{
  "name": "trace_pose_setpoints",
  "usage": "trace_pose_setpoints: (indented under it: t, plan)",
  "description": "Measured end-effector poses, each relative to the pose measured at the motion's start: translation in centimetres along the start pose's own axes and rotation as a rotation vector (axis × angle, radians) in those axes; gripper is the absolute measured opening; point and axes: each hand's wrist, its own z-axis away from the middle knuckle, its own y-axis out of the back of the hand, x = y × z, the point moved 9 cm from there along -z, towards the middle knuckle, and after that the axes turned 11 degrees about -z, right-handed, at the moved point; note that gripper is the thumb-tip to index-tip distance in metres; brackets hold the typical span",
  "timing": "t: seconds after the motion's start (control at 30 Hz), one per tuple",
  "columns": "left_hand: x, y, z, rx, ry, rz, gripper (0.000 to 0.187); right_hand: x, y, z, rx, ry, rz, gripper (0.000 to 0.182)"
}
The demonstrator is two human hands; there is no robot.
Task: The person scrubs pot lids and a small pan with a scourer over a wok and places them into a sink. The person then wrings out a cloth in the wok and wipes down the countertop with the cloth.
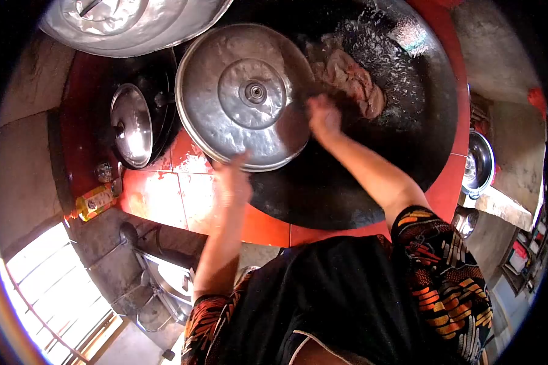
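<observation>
A round dented metal lid (256,91) is held over the left part of a large dark wok (347,201). My left hand (232,182) is closed on the lid's lower left rim. At the lid's right edge is my right hand (324,115), blurred, its fingers bent close to the rim; what they hold, if anything, I cannot make out. A wet brownish cloth (353,82) lies in the wok, up and to the right of my right hand, beside some water.
Another large metal lid (134,24) is at the upper left. On the red tiled counter (158,198) are a smaller pan with a shiny lid (132,125) and a yellow bottle (94,202). A metal basin (479,161) stands at the right.
</observation>
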Motion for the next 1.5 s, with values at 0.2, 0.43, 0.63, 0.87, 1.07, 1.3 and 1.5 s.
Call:
trace_pose_setpoints:
  t: [0.2, 0.43, 0.63, 0.87, 1.07, 1.3, 1.5]
  plan:
    - [-7.8, -0.3, 2.2, -0.035, 0.199, 0.059, 0.045, -6.0, -1.7, 4.0, -0.292, 0.275, -0.139, 0.035]
    - [5.8, 2.8, -0.3, -0.079, -0.031, -0.027, 0.049, 8.8, -0.6, -3.8, -0.231, -0.213, 0.109, 0.029]
    - [-2.6, -0.7, 2.9, 0.054, -0.059, 0.029, 0.07, -9.9, 0.5, 4.4, -0.186, 0.348, -0.199, 0.038]
    - [3.9, 5.5, -1.2, -0.124, 0.08, -0.271, 0.033, 8.6, 0.0, -2.6, -0.506, -0.134, 0.086, 0.045]
    - [-2.0, 1.9, 1.2, 0.097, -0.106, -0.009, 0.063, 1.7, 0.3, -0.4, -0.06, -0.082, -0.152, 0.029]
    - [-1.8, 6.0, -1.2, -0.16, 0.124, -0.349, 0.037, 2.8, -0.4, -0.8, -0.408, -0.15, -0.111, 0.025]
    - [1.2, 3.7, -1.5, 0.132, -0.252, -0.131, 0.054, -8.2, 0.0, 9.4, -0.356, 0.272, 0.156, 0.027]
